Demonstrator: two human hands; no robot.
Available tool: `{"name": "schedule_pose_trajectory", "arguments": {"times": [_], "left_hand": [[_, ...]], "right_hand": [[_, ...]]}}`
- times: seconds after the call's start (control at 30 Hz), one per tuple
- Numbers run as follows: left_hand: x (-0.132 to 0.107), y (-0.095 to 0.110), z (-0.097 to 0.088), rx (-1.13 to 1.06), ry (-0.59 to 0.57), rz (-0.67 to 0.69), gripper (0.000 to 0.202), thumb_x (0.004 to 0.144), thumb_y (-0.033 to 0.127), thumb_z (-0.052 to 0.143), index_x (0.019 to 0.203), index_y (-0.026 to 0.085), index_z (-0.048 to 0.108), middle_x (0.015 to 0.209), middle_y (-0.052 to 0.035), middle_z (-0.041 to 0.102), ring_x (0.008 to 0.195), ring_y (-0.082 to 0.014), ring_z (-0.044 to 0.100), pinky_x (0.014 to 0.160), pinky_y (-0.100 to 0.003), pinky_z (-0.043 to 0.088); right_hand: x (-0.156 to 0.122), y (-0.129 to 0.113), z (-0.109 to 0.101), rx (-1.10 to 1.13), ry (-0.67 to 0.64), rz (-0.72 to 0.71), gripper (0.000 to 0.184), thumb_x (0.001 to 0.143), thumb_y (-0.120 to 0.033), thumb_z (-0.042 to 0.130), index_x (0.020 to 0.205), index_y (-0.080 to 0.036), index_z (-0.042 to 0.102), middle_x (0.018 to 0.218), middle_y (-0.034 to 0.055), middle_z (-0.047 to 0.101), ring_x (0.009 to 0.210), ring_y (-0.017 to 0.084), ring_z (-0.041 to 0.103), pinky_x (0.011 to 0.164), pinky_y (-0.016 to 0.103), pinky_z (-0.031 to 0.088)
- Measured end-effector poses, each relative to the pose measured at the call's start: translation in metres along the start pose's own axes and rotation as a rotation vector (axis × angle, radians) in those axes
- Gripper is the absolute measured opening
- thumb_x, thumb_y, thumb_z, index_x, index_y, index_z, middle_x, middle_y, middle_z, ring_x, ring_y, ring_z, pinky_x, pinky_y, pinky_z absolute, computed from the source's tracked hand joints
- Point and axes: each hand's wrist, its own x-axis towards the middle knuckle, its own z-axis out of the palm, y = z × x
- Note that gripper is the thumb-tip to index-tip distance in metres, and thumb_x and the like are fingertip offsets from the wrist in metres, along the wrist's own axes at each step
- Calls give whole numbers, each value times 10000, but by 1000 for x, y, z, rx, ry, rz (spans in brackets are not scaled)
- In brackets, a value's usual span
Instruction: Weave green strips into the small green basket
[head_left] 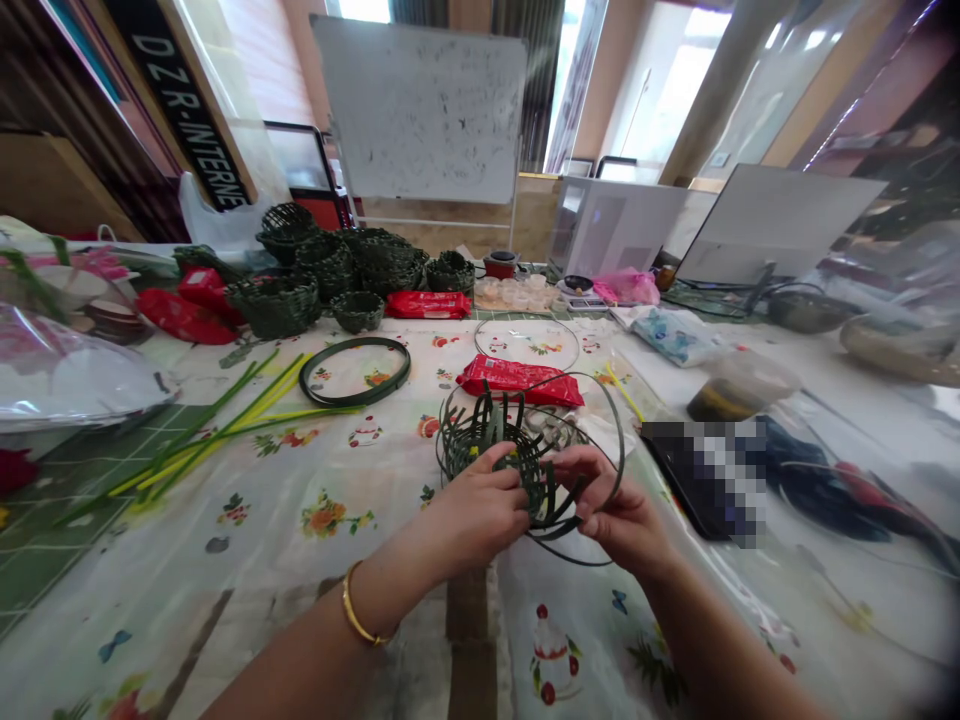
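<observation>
A half-woven dark green basket with upright strips rests on the flowered tablecloth in front of me. My left hand, with a gold bangle at the wrist, grips the basket's near side, fingers curled into the weave. My right hand pinches a long dark green strip that loops up and round behind the basket. A red packet lies just beyond the basket.
Green and yellow strips lie fanned out at left beside a dark hoop. Finished green baskets stand at the back with red packets. A blurred dark flat object, a jar and plastic bags sit at right. A whiteboard stands behind.
</observation>
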Motion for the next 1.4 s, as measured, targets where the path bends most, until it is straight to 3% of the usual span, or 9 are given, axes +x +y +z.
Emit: {"name": "schedule_pose_trajectory", "arguments": {"times": [0.13,0.3,0.53,0.93,1.1,1.2,1.27,1.33,1.4], "left_hand": [[0,5,6,1,-9,-15,151,864,163,540,728,205,591,723,26,612,805,-152,540,1076,-432,225],[1,1,6,34,25,-7,170,871,160,522,716,199,579,704,15,599,797,-152,538,1053,-420,241],[3,-5,5,-33,73,-8,195,870,120,492,713,185,587,766,29,629,822,-125,559,1128,-426,164],[1,-11,-13,-188,128,-167,99,823,201,556,743,174,608,685,8,637,763,-146,597,1089,-418,232],[-3,-23,-25,-321,319,-347,66,823,185,615,761,187,636,778,27,687,783,-117,629,1073,-377,235],[-3,-21,-31,-316,277,-362,80,815,157,611,739,170,634,774,19,687,778,-121,631,1079,-383,217],[-2,-17,-31,-287,217,-350,88,817,156,597,739,164,637,757,8,680,784,-136,630,1091,-400,196],[0,-13,-29,-258,204,-333,93,821,166,587,741,160,635,733,3,673,779,-146,628,1098,-407,188],[2,-9,-25,-233,217,-314,99,824,173,577,741,157,630,716,1,669,764,-148,625,1100,-410,190]], "right_hand": [[0,-6,2,-19,-97,-87,47,729,-310,742,743,-287,704,980,39,597,881,217,608,823,423,482],[8,-11,8,-88,164,-98,71,739,-266,730,708,-252,668,724,13,592,752,188,575,710,357,477],[11,-10,8,-52,458,103,179,684,-281,769,647,-208,610,630,-20,578,545,118,527,511,259,450],[19,-13,-4,364,572,374,308,590,-289,821,666,-189,540,466,-112,405,326,11,297,370,178,391],[20,-9,-21,119,466,477,338,641,-417,771,630,-182,527,446,-70,465,397,64,410,439,213,406],[19,-6,-31,-252,410,551,363,708,-503,689,644,-174,550,472,-30,521,440,105,480,439,227,374],[18,-9,-32,-531,547,394,322,728,-483,674,726,-175,579,562,-6,575,531,148,551,509,265,431],[15,-16,-28,-765,726,36,235,744,-385,680,825,-183,590,736,31,632,707,196,613,663,338,494],[12,-25,-16,-899,675,-327,137,775,-248,653,885,-194,592,877,57,654,866,215,624,842,406,482]]}}
